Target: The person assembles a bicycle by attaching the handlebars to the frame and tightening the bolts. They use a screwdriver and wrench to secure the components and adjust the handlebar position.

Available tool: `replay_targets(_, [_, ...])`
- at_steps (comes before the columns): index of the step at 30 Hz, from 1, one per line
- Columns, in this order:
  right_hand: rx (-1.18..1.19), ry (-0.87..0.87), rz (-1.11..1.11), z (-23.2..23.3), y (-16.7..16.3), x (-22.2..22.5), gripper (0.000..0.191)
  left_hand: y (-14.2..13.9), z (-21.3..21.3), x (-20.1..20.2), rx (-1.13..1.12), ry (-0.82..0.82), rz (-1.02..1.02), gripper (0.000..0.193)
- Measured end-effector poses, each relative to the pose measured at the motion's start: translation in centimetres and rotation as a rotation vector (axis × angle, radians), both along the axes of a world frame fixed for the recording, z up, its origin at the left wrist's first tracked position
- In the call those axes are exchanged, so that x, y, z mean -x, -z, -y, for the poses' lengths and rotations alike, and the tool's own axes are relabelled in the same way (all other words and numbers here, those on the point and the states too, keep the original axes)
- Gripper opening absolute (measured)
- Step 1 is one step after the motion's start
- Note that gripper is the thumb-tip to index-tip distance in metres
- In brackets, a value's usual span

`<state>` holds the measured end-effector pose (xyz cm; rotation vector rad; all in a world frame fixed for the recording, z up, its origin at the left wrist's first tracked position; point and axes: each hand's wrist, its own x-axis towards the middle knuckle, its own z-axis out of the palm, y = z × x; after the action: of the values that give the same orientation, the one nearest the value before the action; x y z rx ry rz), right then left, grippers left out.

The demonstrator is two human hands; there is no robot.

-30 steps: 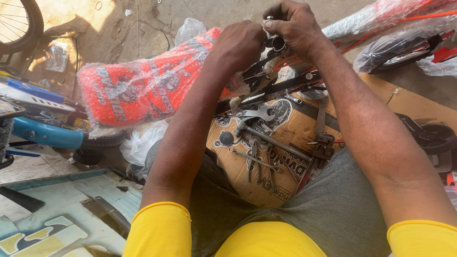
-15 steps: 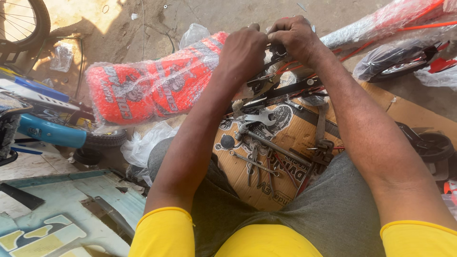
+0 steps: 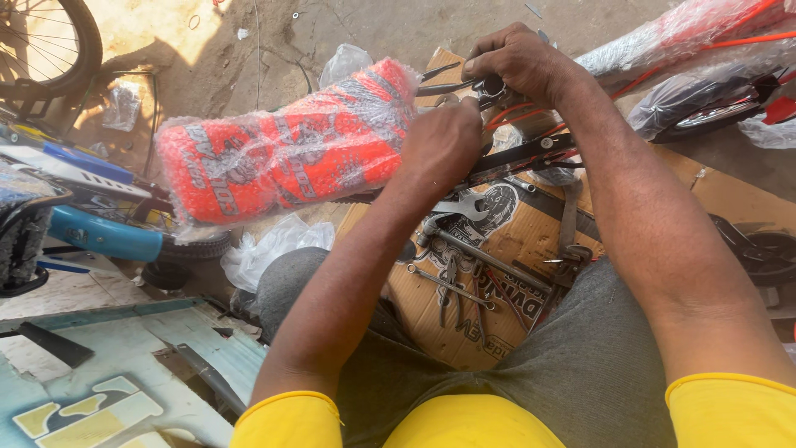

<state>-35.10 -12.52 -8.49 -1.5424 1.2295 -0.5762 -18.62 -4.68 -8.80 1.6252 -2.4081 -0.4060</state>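
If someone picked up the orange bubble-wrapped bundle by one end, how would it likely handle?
The orange bundle would probably stay fairly stiff: it holds a long, straight shape from end to end. Its plastic bubble wrap looks glossy, so it may be a bit slippery to hold. Being rounded and lying on its side, it could roll if pushed.

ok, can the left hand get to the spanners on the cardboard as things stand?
Probably yes. The left hand is just above the spanners, which lie uncovered on the cardboard, but it is busy at a small metal part.
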Motion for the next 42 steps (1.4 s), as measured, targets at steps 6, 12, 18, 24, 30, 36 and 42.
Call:
replay_targets(6, [-0.061, 0.020, 0.035, -0.2, 0.4, 0.3, 0.020, -1.1, 1.1, -0.8, -0.031, 0.121, 0.124, 0.016])
replay_targets(12, [0.015, -0.019, 0.007, -0.3, 0.5, 0.6, 0.025, -0.5, -0.2, -0.3, -0.039, 0.098, 0.143, 0.014])
replay_targets(18, [-0.012, 0.026, 0.034, -0.2, 0.8, 0.1, 0.023, 0.3, 0.0, -0.4, 0.035, 0.054, 0.124, 0.014])
replay_targets(24, [0.064, -0.022, 0.057, 0.3, 1.2, 0.8, 0.028, -0.3, 0.7, -1.0, 0.008, 0.096, 0.117, 0.020])
replay_targets(30, [0.073, -0.010, -0.001, 0.6, 1.5, 0.7, 0.023, -1.9, 1.5, -1.4, -0.065, 0.109, 0.135, 0.015])
replay_targets(36, [0.155, -0.036, -0.043, 0.9, 1.5, 0.3, 0.024, -2.3, 1.6, -1.1, -0.046, 0.065, 0.135, 0.015])
replay_targets(42, [0.095, 0.026, -0.073, 0.3, 1.2, 0.3, 0.025, -1.8, 1.3, -1.0, -0.034, 0.060, 0.157, 0.015])
